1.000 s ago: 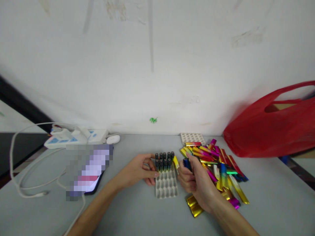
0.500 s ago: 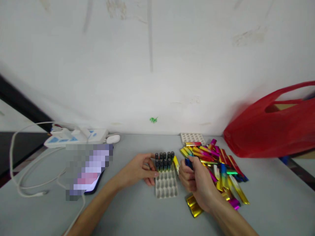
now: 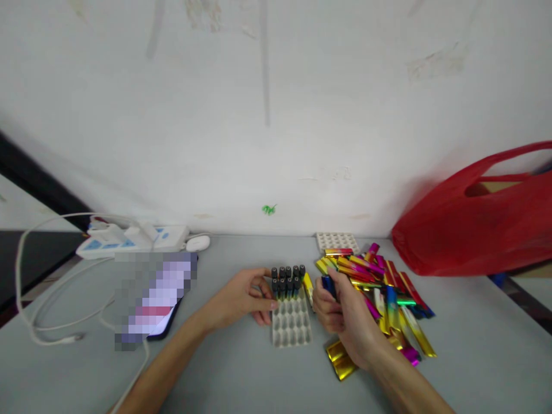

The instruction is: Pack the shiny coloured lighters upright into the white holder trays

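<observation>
Tube (image 3: 328,286) clamped by fingers (image 3: 326,323) of right hand (image 3: 342,319); left hand (image 3: 237,299) touches tray (image 3: 292,333), grip unclear

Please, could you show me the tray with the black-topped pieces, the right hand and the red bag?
Tray (image 3: 292,326): head view, on its bare near cells.
Right hand (image 3: 344,313): head view, on the middle of the hand.
Red bag (image 3: 487,230): head view, on its broad side.
</observation>
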Tool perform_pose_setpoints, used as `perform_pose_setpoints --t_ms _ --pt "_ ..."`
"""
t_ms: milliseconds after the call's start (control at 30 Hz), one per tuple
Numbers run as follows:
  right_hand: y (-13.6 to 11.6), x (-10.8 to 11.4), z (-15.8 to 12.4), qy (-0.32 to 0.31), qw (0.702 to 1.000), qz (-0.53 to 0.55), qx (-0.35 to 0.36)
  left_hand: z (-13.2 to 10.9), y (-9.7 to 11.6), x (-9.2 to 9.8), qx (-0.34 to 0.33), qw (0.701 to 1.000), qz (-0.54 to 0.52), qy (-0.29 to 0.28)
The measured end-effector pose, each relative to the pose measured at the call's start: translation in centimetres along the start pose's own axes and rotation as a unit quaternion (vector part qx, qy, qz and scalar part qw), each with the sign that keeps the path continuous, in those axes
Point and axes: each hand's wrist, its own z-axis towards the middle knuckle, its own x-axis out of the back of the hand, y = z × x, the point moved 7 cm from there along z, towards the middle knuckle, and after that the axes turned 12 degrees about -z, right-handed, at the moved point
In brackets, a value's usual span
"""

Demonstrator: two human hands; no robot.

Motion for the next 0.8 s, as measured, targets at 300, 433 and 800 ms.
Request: perform_pose_setpoints --t_ms 300,433,800 --pt "-3.3 0.2 -1.4 0.123 0.939 -0.233 0.223 0.0 0.0 -0.1 -0.002 1.000 0.014 -0.007" --pt "-3.9 0.2 -1.9 0.138 0.899 -0.320 0.265 0.0 0.0 0.0 -0.005 1.000 0.013 -0.006" --pt "-4.5 -0.8 -3.2 0.208 0.748 -0.532 0.338 -0.1 0.2 -0.2 -0.007 1.000 0.008 -0.011"
